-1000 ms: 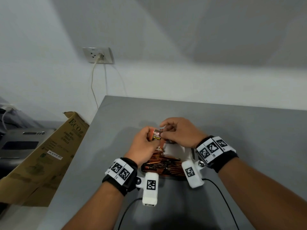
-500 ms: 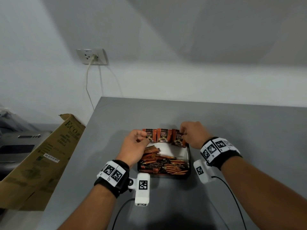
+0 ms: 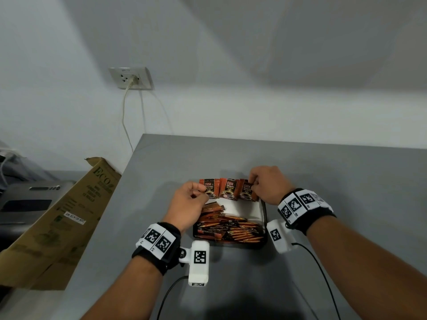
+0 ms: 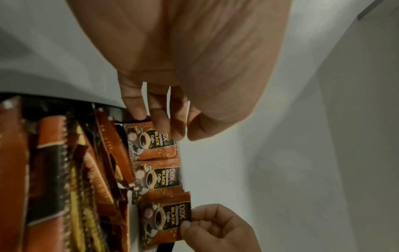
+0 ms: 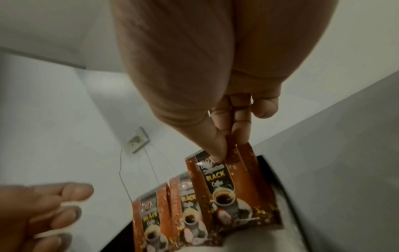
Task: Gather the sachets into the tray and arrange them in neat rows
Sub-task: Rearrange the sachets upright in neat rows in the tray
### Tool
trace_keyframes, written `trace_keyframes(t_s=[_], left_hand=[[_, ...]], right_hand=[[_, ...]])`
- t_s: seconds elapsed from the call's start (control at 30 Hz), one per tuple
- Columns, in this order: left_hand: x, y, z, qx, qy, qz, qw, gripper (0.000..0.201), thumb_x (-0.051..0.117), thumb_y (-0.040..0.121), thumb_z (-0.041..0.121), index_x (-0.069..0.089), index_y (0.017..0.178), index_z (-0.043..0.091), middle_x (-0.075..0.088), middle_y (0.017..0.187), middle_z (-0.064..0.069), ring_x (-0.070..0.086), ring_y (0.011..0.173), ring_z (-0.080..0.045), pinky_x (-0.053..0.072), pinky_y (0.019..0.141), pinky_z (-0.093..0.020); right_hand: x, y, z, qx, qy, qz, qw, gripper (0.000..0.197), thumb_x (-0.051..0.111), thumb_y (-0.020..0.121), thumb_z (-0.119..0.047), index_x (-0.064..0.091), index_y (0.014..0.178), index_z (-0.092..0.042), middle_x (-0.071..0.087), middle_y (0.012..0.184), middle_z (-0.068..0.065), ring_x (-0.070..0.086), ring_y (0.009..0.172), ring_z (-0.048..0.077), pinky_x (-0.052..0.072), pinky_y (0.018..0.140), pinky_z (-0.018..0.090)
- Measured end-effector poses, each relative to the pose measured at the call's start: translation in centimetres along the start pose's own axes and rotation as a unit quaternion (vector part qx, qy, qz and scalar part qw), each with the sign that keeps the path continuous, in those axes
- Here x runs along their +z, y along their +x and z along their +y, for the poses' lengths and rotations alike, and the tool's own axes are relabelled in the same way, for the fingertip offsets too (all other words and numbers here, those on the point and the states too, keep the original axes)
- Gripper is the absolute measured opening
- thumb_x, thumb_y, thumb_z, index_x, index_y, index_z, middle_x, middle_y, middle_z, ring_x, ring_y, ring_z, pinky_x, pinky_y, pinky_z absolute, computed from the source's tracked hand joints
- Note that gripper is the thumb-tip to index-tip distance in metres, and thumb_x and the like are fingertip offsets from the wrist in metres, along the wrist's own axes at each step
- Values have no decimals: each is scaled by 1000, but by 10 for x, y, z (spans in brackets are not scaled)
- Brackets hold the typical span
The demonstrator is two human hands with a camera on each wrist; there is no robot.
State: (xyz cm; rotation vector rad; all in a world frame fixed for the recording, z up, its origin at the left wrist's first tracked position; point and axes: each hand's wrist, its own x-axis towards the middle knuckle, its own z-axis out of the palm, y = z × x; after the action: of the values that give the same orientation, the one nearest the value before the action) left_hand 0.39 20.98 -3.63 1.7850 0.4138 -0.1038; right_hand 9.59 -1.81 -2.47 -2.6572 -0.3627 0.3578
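Note:
A black tray (image 3: 263, 218) with a white floor sits on the grey table. Three orange-and-black coffee sachets stand in a row against its far wall: left (image 3: 209, 191) (image 4: 155, 141), middle (image 3: 228, 192) (image 4: 162, 177) and right (image 3: 245, 193) (image 5: 228, 185). A loose pile of stick sachets (image 3: 228, 229) (image 4: 64, 179) fills the near half. My right hand (image 3: 253, 184) (image 5: 226, 145) (image 4: 190, 223) pinches the right sachet's top edge. My left hand (image 3: 203, 196) (image 4: 183, 134) hovers by the left sachet with fingers loosely curled and holds nothing.
A flattened cardboard box (image 3: 57, 218) leans off the table's left edge, with a dark machine (image 3: 23, 199) beyond it. A wall socket (image 3: 130, 78) with a hanging cord is on the back wall. Bare grey tabletop (image 3: 346, 192) stretches to the right and behind the tray.
A second ago both hands held a sachet together above the tray. They have since moved apart to the ends of the standing row, and little has shifted in the last half second.

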Motion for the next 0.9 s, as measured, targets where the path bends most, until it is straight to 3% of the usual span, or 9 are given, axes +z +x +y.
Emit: trace_keyframes(t_s=[0.1, 0.27, 0.47, 0.6, 0.67, 0.77, 0.9], left_hand=[[2, 0, 1, 1, 0, -3, 1000, 13, 63, 91, 10, 61, 102, 17, 65, 93, -4, 64, 75, -12, 48, 67, -26], [2, 2, 2, -1, 1, -6, 1000, 13, 64, 90, 11, 62, 102, 18, 66, 93, -5, 66, 79, -17, 55, 77, -36], [1, 3, 0, 1, 13, -1, 1000, 12, 64, 90, 11, 62, 100, 18, 66, 91, -3, 67, 80, -18, 54, 74, -34], [-3, 3, -4, 18, 85, 6, 996, 14, 62, 91, 9, 61, 97, 21, 69, 91, -1, 69, 86, -19, 58, 79, -38], [-6, 3, -3, 26, 143, -10, 989, 24, 63, 87, 3, 60, 100, 23, 69, 96, 3, 67, 92, -13, 57, 83, -34], [-8, 2, 0, 36, 220, -80, 971, 40, 70, 80, 3, 56, 106, 30, 65, 104, 10, 62, 98, -5, 54, 84, -28], [-8, 10, 6, 62, 346, -152, 924, 47, 71, 74, 14, 51, 108, 38, 67, 114, 14, 62, 103, -12, 51, 93, -39]], right_hand=[[4, -2, 1, 16, -29, -2, 999, 22, 59, 88, -5, 64, 87, -26, 68, 93, 3, 67, 82, 23, 60, 76, 42], [7, -3, 1, 12, -59, 21, 998, 18, 56, 88, -6, 66, 94, -20, 66, 97, 6, 62, 85, 26, 57, 76, 39], [9, -4, 4, -6, -82, 38, 996, 14, 58, 89, -4, 64, 97, -13, 59, 101, 5, 57, 93, 25, 52, 79, 37], [5, -7, 1, -29, -50, 69, 996, 7, 63, 90, -13, 66, 97, -14, 56, 98, 0, 55, 94, 19, 44, 77, 28], [1, -14, -10, -55, 7, 34, 998, 8, 68, 90, -19, 69, 98, -16, 61, 98, -1, 58, 89, 15, 47, 76, 26], [4, -25, -32, -102, 39, -86, 990, 17, 69, 92, -24, 73, 107, -19, 70, 101, -5, 65, 90, 10, 53, 78, 22], [22, -21, -47, -135, -16, -137, 981, 37, 65, 91, -30, 68, 126, -18, 69, 119, -2, 63, 107, 13, 51, 94, 27]])
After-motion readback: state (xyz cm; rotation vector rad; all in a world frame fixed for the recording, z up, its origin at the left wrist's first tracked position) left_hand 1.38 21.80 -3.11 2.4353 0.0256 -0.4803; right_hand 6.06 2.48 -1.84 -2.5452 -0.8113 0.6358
